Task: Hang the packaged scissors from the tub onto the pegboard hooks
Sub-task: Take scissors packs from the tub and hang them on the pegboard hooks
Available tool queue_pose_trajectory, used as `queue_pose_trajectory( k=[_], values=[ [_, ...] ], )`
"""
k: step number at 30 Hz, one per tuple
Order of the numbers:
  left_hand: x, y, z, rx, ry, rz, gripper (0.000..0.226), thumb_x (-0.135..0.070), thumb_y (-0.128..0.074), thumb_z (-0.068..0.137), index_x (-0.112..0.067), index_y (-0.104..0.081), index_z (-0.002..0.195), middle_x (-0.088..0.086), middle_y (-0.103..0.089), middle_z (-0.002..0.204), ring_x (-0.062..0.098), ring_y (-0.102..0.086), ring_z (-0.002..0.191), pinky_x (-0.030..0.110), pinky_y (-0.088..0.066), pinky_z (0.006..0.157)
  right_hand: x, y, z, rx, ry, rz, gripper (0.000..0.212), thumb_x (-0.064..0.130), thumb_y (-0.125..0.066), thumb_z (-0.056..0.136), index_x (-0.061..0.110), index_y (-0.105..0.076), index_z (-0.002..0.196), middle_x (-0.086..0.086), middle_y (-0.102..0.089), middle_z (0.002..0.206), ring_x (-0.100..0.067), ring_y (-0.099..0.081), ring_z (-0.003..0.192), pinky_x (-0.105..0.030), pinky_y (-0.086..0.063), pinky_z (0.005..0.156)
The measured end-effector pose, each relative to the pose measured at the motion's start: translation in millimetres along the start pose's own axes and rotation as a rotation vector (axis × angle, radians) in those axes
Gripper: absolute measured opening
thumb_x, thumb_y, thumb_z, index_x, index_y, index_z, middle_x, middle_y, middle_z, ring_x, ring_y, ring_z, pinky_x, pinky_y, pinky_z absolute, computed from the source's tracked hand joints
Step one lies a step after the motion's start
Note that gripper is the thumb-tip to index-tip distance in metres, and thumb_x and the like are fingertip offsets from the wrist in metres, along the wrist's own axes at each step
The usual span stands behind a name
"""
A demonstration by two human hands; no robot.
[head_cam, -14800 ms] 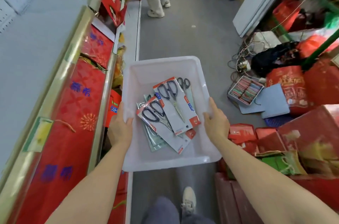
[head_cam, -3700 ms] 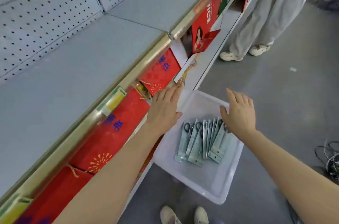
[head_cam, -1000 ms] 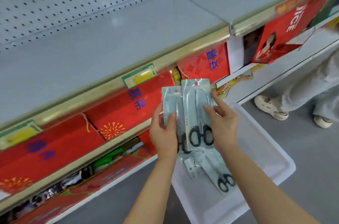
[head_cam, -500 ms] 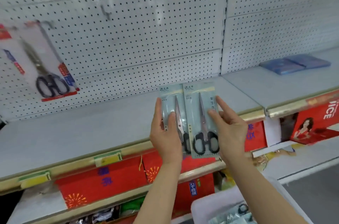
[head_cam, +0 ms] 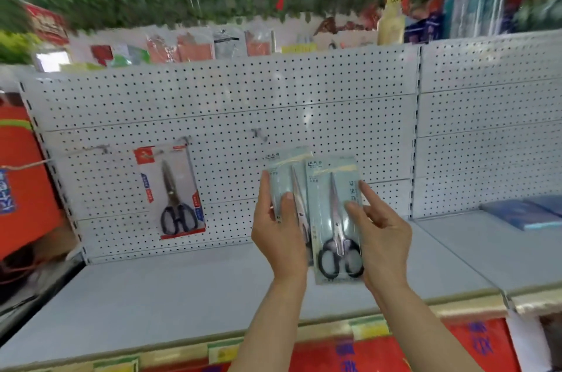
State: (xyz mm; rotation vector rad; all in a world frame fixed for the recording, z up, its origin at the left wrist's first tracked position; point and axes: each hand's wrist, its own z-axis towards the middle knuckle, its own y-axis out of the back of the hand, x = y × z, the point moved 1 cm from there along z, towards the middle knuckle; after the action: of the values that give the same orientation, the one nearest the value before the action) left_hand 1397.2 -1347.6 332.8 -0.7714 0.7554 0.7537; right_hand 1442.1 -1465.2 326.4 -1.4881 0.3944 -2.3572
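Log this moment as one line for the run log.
stage: raising packs to pegboard | left hand: grips scissors pack | right hand: holds scissors pack | empty hook above

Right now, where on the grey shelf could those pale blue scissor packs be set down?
The grey shelf shows bare surface left of the left hand, under the hung red-trimmed scissors pack. Right of the right hand it is bare up to the blue flat packs. Both hands hold the pale blue scissor packs, blocking the middle.

Hung scissors pack (head_cam: 173, 192) left of hands (head_cam: 331, 237)
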Motion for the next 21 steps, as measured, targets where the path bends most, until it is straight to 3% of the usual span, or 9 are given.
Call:
queue_pose_trajectory(
  k=[3, 5, 9, 13, 17, 21],
  values=[
    [-2, 1, 26, -0.008, 0.019, -0.015, 0.057, -0.017, -0.064, 0.093, -0.061, -0.048, 0.125, 0.002, -0.069, 0.119, 0.019, -0.068, 0.097, 0.040, -0.057, 0.089, 2, -13, 4, -0.010, 0.011, 0.015, 0.040, 0.009, -0.075, 0.082, 0.026, -0.070, 0.119, -0.001, -0.042, 0.070, -0.007, -0.040, 0.063, -0.006, -0.043, 0.065],
    [0, 2, 41, -0.013, 0.040, -0.015, 0.055, -0.015, -0.064, 0.093, -0.053, -0.049, 0.130, 0.000, -0.071, 0.111, 0.012, -0.066, 0.080, 0.026, -0.058, 0.075, 1, -22, 4, -0.016, 0.012, 0.019, 0.040, 0.007, -0.074, 0.083, 0.023, -0.070, 0.119, 0.002, -0.049, 0.068, -0.003, -0.045, 0.060, -0.005, -0.044, 0.066],
    [9, 1, 64, -0.006, 0.079, 0.027, 0.050, -0.016, -0.065, 0.093, -0.038, -0.054, 0.136, -0.013, -0.064, 0.083, 0.002, -0.046, 0.054, 0.014, -0.047, 0.055, -2, -35, 7, -0.030, 0.034, 0.016, 0.039, 0.008, -0.074, 0.083, 0.024, -0.071, 0.118, -0.006, -0.049, 0.075, -0.011, -0.045, 0.069, -0.005, -0.045, 0.068],
    [11, -5, 76, 0.002, 0.074, 0.040, 0.049, -0.017, -0.065, 0.093, -0.040, -0.054, 0.135, -0.018, -0.057, 0.078, 0.008, -0.044, 0.059, 0.016, -0.049, 0.059, -4, -42, 15, -0.031, 0.044, 0.011, 0.037, 0.011, -0.076, 0.081, 0.033, -0.072, 0.111, -0.007, -0.050, 0.079, -0.017, -0.045, 0.074, -0.005, -0.046, 0.070],
    [16, -8, 85, -0.012, 0.071, 0.061, 0.050, -0.019, -0.066, 0.093, -0.041, -0.054, 0.135, -0.017, -0.056, 0.077, 0.012, -0.046, 0.062, 0.028, -0.053, 0.065, -6, -46, 22, -0.013, 0.045, 0.007, 0.038, 0.010, -0.076, 0.081, 0.029, -0.072, 0.114, -0.009, -0.047, 0.076, -0.018, -0.043, 0.072, -0.006, -0.046, 0.070],
    [25, -7, 87, -0.037, 0.095, 0.076, 0.050, -0.017, -0.066, 0.092, -0.040, -0.054, 0.136, -0.017, -0.061, 0.086, 0.011, -0.050, 0.064, 0.022, -0.052, 0.064, -9, -51, 26, 0.009, 0.041, 0.016, 0.040, 0.008, -0.075, 0.082, 0.026, -0.071, 0.117, -0.010, -0.047, 0.075, -0.018, -0.042, 0.071, -0.012, -0.047, 0.073]
  ],
)
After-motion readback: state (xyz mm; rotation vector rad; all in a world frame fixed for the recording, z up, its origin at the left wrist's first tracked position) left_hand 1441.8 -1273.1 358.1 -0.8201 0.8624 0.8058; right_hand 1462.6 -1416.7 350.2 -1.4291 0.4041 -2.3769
